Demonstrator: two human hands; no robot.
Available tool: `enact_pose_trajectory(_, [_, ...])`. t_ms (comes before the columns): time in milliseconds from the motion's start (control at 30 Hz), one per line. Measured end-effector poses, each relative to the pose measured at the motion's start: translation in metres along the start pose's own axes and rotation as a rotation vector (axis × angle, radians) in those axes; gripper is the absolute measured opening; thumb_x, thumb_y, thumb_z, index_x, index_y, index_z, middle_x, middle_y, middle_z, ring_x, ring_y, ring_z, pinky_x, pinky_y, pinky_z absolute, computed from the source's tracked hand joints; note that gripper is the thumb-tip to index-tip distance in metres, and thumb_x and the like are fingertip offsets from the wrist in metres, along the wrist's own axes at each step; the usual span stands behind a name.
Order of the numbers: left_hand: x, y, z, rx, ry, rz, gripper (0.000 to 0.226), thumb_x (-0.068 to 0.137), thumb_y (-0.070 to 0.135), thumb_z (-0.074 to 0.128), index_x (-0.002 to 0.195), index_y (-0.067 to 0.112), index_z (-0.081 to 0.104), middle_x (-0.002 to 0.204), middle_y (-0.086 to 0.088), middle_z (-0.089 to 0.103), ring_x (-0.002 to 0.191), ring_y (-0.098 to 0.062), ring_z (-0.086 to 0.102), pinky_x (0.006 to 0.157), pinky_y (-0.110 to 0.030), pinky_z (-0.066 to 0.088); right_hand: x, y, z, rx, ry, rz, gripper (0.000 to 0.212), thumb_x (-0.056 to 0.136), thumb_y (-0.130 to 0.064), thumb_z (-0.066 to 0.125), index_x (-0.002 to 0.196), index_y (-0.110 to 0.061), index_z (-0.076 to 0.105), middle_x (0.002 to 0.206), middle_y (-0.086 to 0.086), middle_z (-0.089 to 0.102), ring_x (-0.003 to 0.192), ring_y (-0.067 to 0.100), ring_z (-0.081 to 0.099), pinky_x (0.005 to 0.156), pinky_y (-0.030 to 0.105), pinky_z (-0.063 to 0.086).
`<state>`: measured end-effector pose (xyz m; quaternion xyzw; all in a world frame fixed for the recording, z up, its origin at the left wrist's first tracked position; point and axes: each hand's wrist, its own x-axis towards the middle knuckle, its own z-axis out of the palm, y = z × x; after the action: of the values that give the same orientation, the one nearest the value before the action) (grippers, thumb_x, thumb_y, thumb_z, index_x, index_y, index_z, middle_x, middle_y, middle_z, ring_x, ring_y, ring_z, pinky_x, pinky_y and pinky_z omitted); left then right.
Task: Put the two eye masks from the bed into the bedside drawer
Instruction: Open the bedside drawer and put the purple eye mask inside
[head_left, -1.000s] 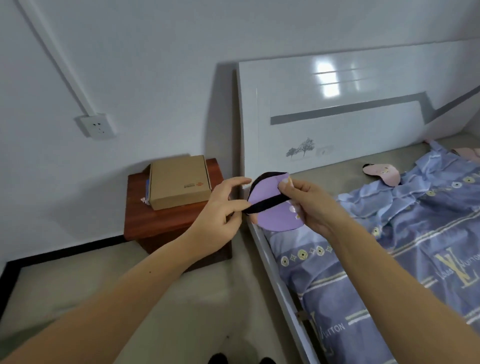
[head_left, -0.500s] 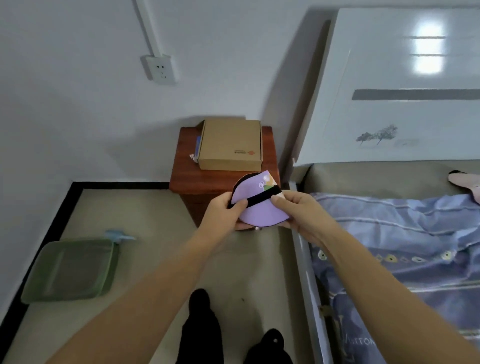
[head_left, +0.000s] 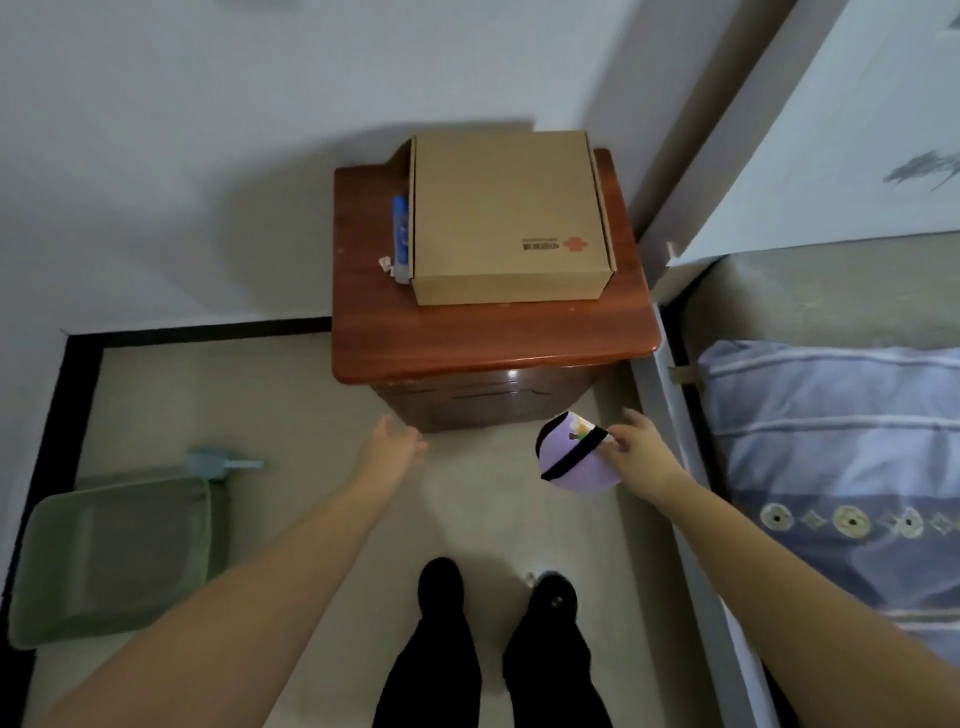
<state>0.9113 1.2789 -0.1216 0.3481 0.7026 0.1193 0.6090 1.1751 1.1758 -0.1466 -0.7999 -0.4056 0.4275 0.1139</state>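
A folded purple eye mask (head_left: 574, 457) with a black strap hangs from my right hand (head_left: 641, 449), which pinches it at its right edge, low in front of the bedside cabinet. The reddish-brown bedside cabinet (head_left: 488, 343) stands against the wall; its drawer front (head_left: 480, 402) is closed. My left hand (head_left: 392, 447) is empty, fingers apart, reaching toward the lower left of the drawer front. The second eye mask is out of view.
A cardboard box (head_left: 506, 218) and a blue tube (head_left: 400, 234) lie on the cabinet top. The bed with a blue patterned quilt (head_left: 841, 441) runs along the right. A green tray (head_left: 114, 561) lies on the floor at left. My feet (head_left: 493, 592) stand before the cabinet.
My left hand has let go of the purple mask and moved left toward the drawer front. My right hand alone holds the mask now. The view has tilted further down onto the cabinet.
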Motion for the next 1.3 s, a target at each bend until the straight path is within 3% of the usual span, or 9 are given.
enact_pose_trajectory(100, [0.055,-0.016,-0.003,-0.005,0.133,0.127,0.067,0.09,0.011,0.051,0.146,0.01,0.013,0.147,-0.013,0.036,0.131,-0.029,0.04,0.111,-0.041,0.033,0.052,0.009,0.004,0.018,0.13,-0.05,0.021,0.09,-0.013,0.056,0.089,0.005,0.066,0.156,0.018,0.014,0.131,0.023,0.036,0.102,0.017,0.029])
enact_pose_trajectory(167, [0.081,-0.023,-0.003,0.019,0.183,0.238,0.071,0.087,0.012,0.055,0.145,0.016,0.015,0.151,-0.01,0.03,0.137,-0.024,0.031,0.113,-0.039,0.029,0.077,0.009,0.003,0.122,0.237,-0.104,0.019,0.088,-0.007,0.058,0.095,0.01,0.065,0.155,0.013,0.016,0.124,0.016,0.038,0.087,-0.003,0.026])
enact_pose_trajectory(267, [0.106,-0.027,0.001,0.077,0.26,0.359,0.062,0.083,0.007,0.054,0.139,0.016,0.029,0.143,-0.008,0.041,0.13,-0.021,0.04,0.108,-0.033,0.032,0.096,0.01,0.004,0.118,0.282,-0.173,0.029,0.087,0.006,0.048,0.112,0.005,0.062,0.15,0.019,0.018,0.13,0.018,0.033,0.086,-0.01,0.018])
enact_pose_trajectory(400, [0.121,-0.021,0.006,0.015,0.347,0.39,0.05,0.081,-0.002,0.051,0.129,0.006,0.039,0.129,-0.008,0.05,0.122,-0.02,0.046,0.11,-0.034,0.034,0.107,0.009,0.008,0.083,0.317,-0.162,0.035,0.089,-0.002,0.047,0.121,-0.008,0.058,0.147,0.014,0.022,0.123,0.026,0.042,0.101,0.02,0.032])
enact_pose_trajectory(500, [0.131,-0.018,0.008,0.116,0.447,0.374,0.04,0.077,-0.008,0.04,0.117,-0.011,0.044,0.118,-0.032,0.053,0.112,-0.04,0.05,0.102,-0.04,0.036,0.118,0.008,0.007,0.035,0.352,-0.119,0.031,0.09,-0.005,0.045,0.121,-0.006,0.053,0.148,0.019,0.02,0.119,0.036,0.043,0.095,0.025,0.03])
enact_pose_trajectory(633, [0.136,-0.024,0.009,0.192,0.488,0.458,0.029,0.076,-0.012,0.04,0.099,0.002,0.05,0.09,-0.011,0.046,0.087,-0.023,0.045,0.075,-0.021,0.036,0.125,0.015,0.004,-0.131,0.33,-0.153,0.025,0.09,-0.004,0.043,0.113,-0.004,0.052,0.145,0.027,0.021,0.11,0.044,0.045,0.089,0.029,0.032])
enact_pose_trajectory(900, [0.133,-0.048,-0.001,0.169,0.457,0.52,0.055,0.077,-0.011,0.038,0.129,0.006,0.036,0.125,-0.015,0.051,0.118,-0.02,0.052,0.093,-0.033,0.042,0.119,0.029,0.002,-0.142,0.285,-0.285,0.035,0.09,-0.007,0.047,0.123,-0.017,0.055,0.144,0.019,0.023,0.121,0.04,0.04,0.095,0.03,0.033])
enact_pose_trajectory(1167, [0.147,-0.034,-0.012,0.343,0.385,0.517,0.034,0.075,-0.009,0.046,0.105,0.006,0.051,0.099,-0.015,0.057,0.104,-0.037,0.057,0.077,-0.029,0.038,0.127,0.023,-0.002,-0.231,0.327,-0.19,0.029,0.092,-0.009,0.044,0.118,-0.003,0.055,0.145,0.027,0.029,0.113,0.037,0.044,0.098,0.031,0.032])
enact_pose_trajectory(1300, [0.149,-0.037,-0.014,0.379,0.379,0.496,0.037,0.077,-0.006,0.047,0.114,0.0,0.048,0.111,-0.021,0.059,0.109,-0.036,0.055,0.078,-0.027,0.036,0.124,0.027,-0.003,-0.268,0.282,-0.2,0.035,0.093,-0.015,0.045,0.121,0.005,0.053,0.131,0.034,0.046,0.121,0.043,0.044,0.101,0.035,0.026])
